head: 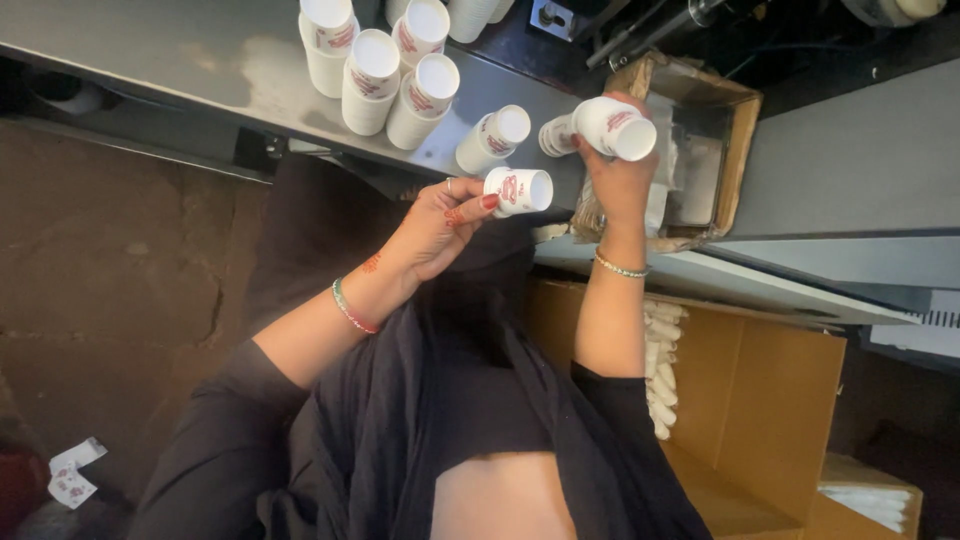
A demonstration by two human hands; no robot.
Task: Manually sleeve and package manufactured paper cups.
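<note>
My left hand holds a single small white paper cup with red print on its side, its mouth turned right. My right hand is raised a little higher and grips a short stack of the same cups, also on its side. Both hands are over the near edge of a steel counter. Another cup stands on the counter just beyond my left hand. Several stacks of cups stand further along the counter to the left.
An open cardboard box lined with plastic sits on the counter behind my right hand. Below the counter a larger cardboard box holds rows of white cups. Brown stone floor lies to the left, with a crumpled paper on it.
</note>
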